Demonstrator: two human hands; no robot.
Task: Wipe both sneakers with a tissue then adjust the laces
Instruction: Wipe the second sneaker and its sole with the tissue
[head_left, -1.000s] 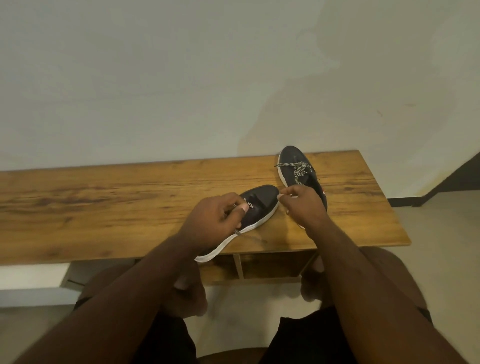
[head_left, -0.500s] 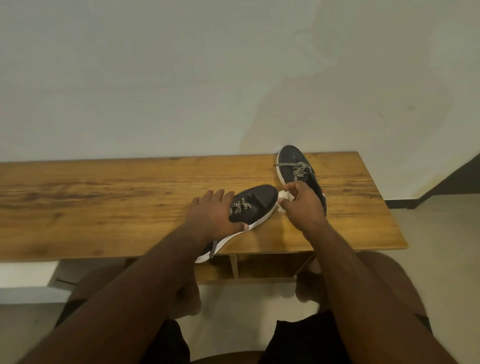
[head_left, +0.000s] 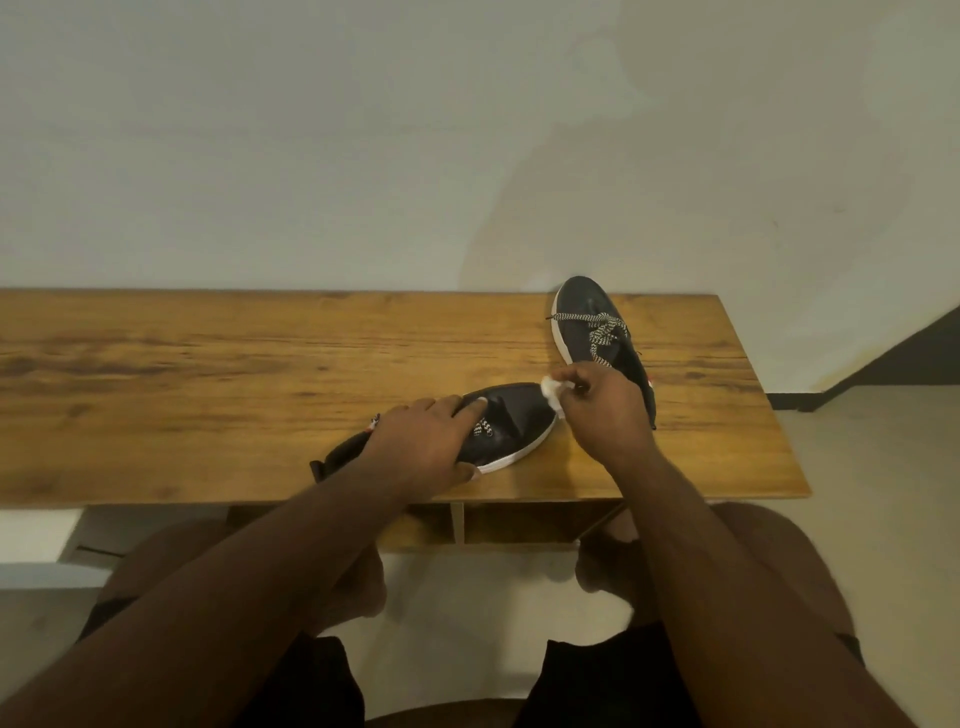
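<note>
A long wooden table (head_left: 208, 374) stands against a pale wall (head_left: 363, 130). Two dark sneakers sit toward its right end: the far sneaker (head_left: 597, 322) at about one o'clock, the near sneaker (head_left: 514, 421) just in front. The left hand (head_left: 421, 447) presses flat over the near sneaker, fingers extended. The right hand (head_left: 605, 408) pinches a white tissue (head_left: 551, 388) at that sneaker's toe.

no readable text anywhere.

Dim, warm, even light; soft shadows, wide-angle bending at edges.
</note>
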